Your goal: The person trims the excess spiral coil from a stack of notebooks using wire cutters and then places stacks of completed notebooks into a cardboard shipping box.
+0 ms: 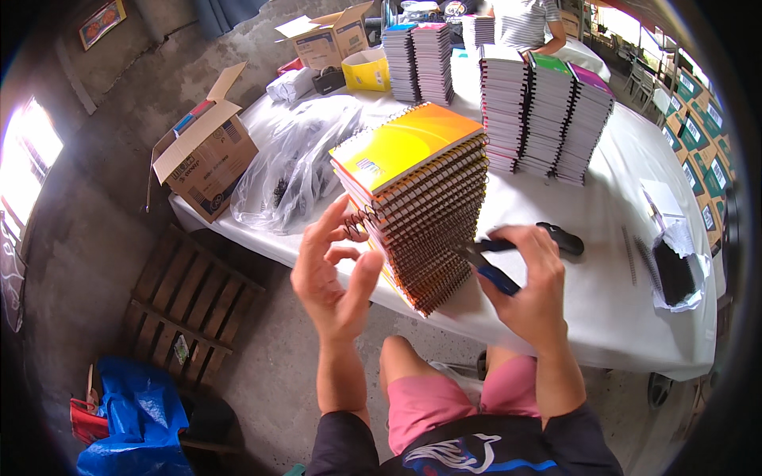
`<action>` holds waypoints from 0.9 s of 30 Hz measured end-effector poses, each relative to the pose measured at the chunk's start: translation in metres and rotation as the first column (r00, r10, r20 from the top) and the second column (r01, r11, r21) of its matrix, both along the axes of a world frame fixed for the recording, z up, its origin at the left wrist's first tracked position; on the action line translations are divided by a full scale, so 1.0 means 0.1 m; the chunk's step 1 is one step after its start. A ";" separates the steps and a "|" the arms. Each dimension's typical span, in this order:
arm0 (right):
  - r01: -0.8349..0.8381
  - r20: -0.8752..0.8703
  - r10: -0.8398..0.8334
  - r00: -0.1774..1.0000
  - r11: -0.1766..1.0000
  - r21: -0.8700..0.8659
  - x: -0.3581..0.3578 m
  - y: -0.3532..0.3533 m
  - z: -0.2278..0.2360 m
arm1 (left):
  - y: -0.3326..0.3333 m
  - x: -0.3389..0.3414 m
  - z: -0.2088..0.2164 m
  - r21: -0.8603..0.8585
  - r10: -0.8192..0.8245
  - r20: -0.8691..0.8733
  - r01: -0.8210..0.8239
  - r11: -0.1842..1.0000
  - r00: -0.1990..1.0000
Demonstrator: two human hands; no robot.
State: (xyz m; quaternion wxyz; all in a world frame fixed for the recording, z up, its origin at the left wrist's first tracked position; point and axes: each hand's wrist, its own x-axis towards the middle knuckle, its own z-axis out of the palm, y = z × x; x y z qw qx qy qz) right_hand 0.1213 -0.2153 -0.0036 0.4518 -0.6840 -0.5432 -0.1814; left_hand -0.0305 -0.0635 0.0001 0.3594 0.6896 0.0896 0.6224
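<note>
A tall stack of spiral-bound notebooks (421,218) stands at the table's near edge, its top cover yellow and orange. Dark wire coils face toward me and to the right. Beside the stack's left side is my left hand (337,278), its fingers spread and curved. A loose end of coil (355,224) sticks out by those fingers; whether they touch it I cannot tell. My right hand (540,274) grips pliers with blue and black handles (500,279), their jaws close to the coils on the right side of the stack.
On the white-covered table (611,301), taller notebook stacks (548,115) stand behind. A dark oblong object (562,238) and loose coils (629,255) lie right. Clear plastic bags (298,166) and an open carton (208,159) are left. A person (528,28) is at the back.
</note>
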 end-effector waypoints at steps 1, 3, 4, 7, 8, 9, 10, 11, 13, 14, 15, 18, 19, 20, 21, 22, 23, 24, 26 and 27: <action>0.023 0.014 -0.023 1.000 1.000 0.002 -0.05 0.06 0.08 | -0.07 0.09 0.00 -0.022 0.028 0.033 -0.027 0.999 0.999; 0.061 0.041 -0.061 0.997 0.998 -0.012 -0.12 0.17 0.16 | -0.09 0.16 -0.04 -0.090 0.010 0.120 0.001 0.996 0.993; 0.081 0.055 -0.080 0.995 0.996 -0.019 -0.15 0.22 0.19 | -0.10 0.18 -0.08 -0.127 0.017 0.152 0.002 0.992 0.988; 0.143 0.105 -0.138 0.985 0.989 -0.037 -0.19 0.31 0.21 | -0.17 0.27 -0.07 -0.185 0.012 0.245 0.034 0.982 0.970; 0.137 0.103 -0.132 0.986 0.990 -0.039 -0.19 0.33 0.20 | -0.18 0.29 -0.06 -0.196 0.010 0.278 0.047 0.979 0.960; 0.126 0.088 -0.121 0.989 0.991 -0.044 -0.20 0.35 0.20 | -0.18 0.30 -0.06 -0.194 0.012 0.286 0.045 0.980 0.958; 0.114 0.074 -0.110 0.991 0.992 -0.048 -0.22 0.36 0.21 | -0.17 0.30 -0.06 -0.191 0.015 0.293 0.043 0.981 0.956; 0.102 0.060 -0.099 0.993 0.993 -0.054 -0.23 0.37 0.21 | -0.16 0.30 -0.06 -0.190 0.019 0.301 0.041 0.981 0.953; 0.126 0.088 -0.122 0.989 0.991 -0.043 -0.23 0.36 0.23 | -0.16 0.30 -0.06 -0.161 0.006 0.309 0.046 0.986 0.951; 0.136 0.100 -0.132 0.986 0.990 -0.037 -0.24 0.36 0.23 | -0.16 0.29 -0.06 -0.146 0.001 0.311 0.047 0.988 0.950; 0.143 0.100 -0.138 0.985 0.989 -0.039 -0.24 0.34 0.23 | -0.16 0.28 -0.05 -0.149 0.004 0.304 0.043 0.988 0.953; 0.150 0.103 -0.145 0.984 0.988 -0.046 -0.26 0.30 0.23 | -0.16 0.26 -0.06 -0.160 -0.005 0.299 0.055 0.986 0.954; 0.145 0.106 -0.140 0.985 0.988 -0.045 -0.27 0.30 0.23 | -0.15 0.25 -0.08 -0.162 -0.022 0.307 0.075 0.984 0.951; 0.144 0.107 -0.138 0.985 0.989 -0.044 -0.28 0.30 0.24 | -0.14 0.25 -0.08 -0.163 -0.044 0.314 0.099 0.982 0.948; 0.153 0.111 -0.147 0.983 0.987 -0.047 -0.28 0.30 0.24 | -0.15 0.25 -0.08 -0.159 -0.030 0.305 0.082 0.984 0.952; 0.162 0.116 -0.155 0.981 0.986 -0.051 -0.29 0.31 0.24 | -0.15 0.26 -0.07 -0.155 -0.017 0.296 0.066 0.986 0.955; 0.168 0.120 -0.161 0.980 0.984 -0.052 -0.30 0.32 0.25 | -0.15 0.26 -0.06 -0.149 -0.002 0.287 0.047 0.988 0.958; 0.175 0.125 -0.168 0.978 0.983 -0.052 -0.31 0.32 0.26 | -0.16 0.25 -0.06 -0.148 -0.008 0.287 0.053 0.988 0.958; 0.189 0.134 -0.180 0.975 0.981 -0.055 -0.32 0.32 0.26 | -0.16 0.24 -0.05 -0.148 -0.019 0.289 0.064 0.987 0.957; 0.188 0.128 -0.179 0.976 0.980 -0.064 -0.32 0.31 0.28 | -0.16 0.23 -0.04 -0.150 -0.011 0.284 0.056 0.987 0.959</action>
